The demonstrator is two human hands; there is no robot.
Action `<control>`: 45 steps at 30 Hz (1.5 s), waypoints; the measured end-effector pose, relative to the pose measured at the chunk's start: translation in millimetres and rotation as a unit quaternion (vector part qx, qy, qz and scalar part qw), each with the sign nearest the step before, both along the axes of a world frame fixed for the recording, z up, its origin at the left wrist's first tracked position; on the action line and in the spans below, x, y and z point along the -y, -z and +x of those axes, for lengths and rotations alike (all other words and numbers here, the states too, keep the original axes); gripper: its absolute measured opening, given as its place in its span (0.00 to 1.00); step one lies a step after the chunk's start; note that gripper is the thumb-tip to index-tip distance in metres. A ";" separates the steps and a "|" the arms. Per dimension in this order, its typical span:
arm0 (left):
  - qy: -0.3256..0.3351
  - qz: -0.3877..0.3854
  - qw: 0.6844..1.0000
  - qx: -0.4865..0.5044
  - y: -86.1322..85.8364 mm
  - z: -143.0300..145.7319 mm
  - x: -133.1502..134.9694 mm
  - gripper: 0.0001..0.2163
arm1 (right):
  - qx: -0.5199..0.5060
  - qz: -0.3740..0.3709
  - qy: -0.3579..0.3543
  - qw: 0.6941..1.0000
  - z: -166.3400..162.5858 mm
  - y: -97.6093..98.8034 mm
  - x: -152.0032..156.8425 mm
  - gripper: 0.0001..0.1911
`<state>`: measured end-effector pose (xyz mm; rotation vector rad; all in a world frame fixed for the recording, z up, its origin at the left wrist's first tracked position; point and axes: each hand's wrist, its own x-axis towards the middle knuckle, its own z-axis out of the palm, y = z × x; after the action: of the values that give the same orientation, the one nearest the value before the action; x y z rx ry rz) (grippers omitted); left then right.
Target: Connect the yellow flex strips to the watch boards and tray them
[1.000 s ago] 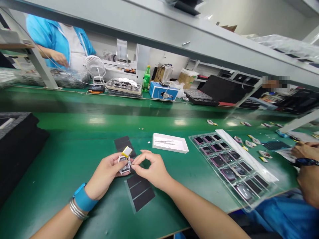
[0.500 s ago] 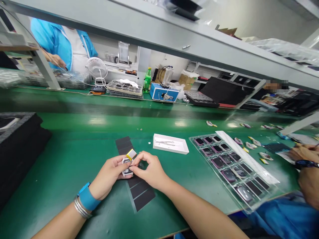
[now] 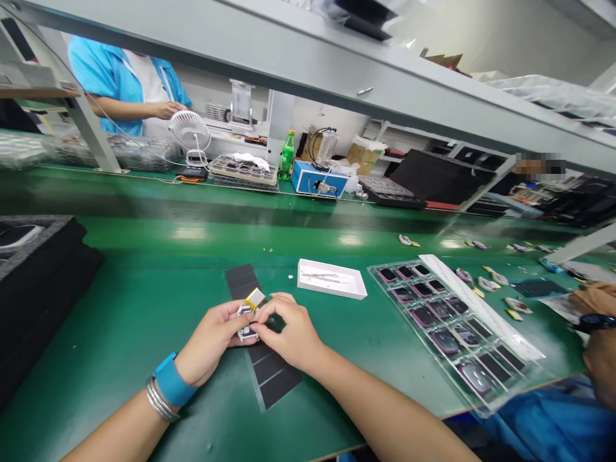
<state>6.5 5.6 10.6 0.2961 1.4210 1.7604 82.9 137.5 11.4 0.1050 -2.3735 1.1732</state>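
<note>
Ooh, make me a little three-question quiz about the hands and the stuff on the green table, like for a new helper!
1. True or false: the person's bare left hand holds a small white-framed piece with electronic-looking insides.
2. Pick one: where does the person wear the wide blue wristband?
A) left wrist
B) right wrist
C) both wrists
3. Fill the gap: a thin grey tweezers-like tool lies in an open white rectangular ____.

Key:
1. True. The bare right hand has its fingertips at that piece too.
2. A, just above some silver-coloured bangles on the same arm.
3. Box.
</note>
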 end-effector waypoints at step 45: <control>-0.050 0.125 0.983 0.128 8.5 -10.8 -2.6 0.18 | -0.206 0.334 -0.030 0.919 -22.0 43.6 -41.5 0.13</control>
<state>-4.3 8.2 2.0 0.1247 1.0482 1.9837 61.0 179.1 -32.1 0.5911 -2.2770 0.2665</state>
